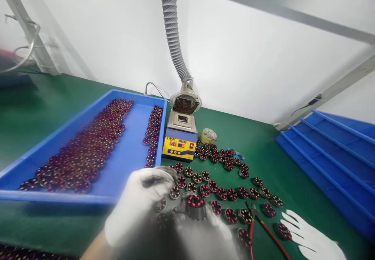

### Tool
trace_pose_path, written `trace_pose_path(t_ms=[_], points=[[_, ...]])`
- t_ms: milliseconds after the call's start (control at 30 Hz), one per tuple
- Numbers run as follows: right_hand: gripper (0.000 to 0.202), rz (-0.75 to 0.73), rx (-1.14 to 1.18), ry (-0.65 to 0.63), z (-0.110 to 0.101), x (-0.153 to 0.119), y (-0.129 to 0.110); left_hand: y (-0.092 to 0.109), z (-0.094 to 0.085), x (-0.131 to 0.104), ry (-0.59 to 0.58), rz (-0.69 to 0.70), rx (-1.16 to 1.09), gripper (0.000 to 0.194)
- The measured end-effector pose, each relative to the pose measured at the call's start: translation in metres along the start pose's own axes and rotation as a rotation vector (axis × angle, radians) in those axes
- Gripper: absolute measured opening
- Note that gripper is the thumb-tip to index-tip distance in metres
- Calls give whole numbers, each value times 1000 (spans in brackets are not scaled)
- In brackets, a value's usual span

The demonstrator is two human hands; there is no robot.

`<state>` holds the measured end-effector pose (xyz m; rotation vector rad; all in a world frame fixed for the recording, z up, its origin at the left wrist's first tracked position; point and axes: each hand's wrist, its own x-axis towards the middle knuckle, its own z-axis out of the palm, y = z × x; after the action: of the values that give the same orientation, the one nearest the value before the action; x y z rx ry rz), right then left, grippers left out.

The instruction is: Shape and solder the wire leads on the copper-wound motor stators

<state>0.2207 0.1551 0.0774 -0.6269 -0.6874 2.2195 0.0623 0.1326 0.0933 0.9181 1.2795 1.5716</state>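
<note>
Benchtop [240, 125] green | wall [252, 60] white | right hand [206, 232] holding coil core [195, 209] | left hand [140, 193], grip unclear

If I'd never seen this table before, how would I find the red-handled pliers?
On the green table, find the machine with the yellow front. In the picture, look down and right from it, through the scattered round parts, to the pliers, left of the flat white glove. Unlike their small, round neighbours, they have two long red handles spread apart.
</note>
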Motion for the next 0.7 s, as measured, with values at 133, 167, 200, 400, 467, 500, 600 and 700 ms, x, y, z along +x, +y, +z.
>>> trace_pose_path(t_ms=[133,167,200,400,467,500,600,700], points=[[33,-38,-47,20,-1,3,1,-1,3,-1,-239,-30,177,19],[34,-61,-59,40,-1,5,3,0,6,-2,-246,-1,151,15],[34,-86,-67,62,-2,6,4,1,10,-2,-236,32,116,14],[41,-395,-191,302,-22,12,12,6,14,-3,-4,-11,-93,8],[44,-514,-267,411,-30,10,16,5,15,-4,-92,-158,-206,30],[43,-526,-298,443,-33,9,19,4,17,-5,-181,-222,-248,40],[35,-494,-370,482,-40,4,26,-4,30,-10,-345,-267,-261,34],[33,-480,-385,465,-46,-2,27,-13,41,-12,-214,-241,-334,20]])
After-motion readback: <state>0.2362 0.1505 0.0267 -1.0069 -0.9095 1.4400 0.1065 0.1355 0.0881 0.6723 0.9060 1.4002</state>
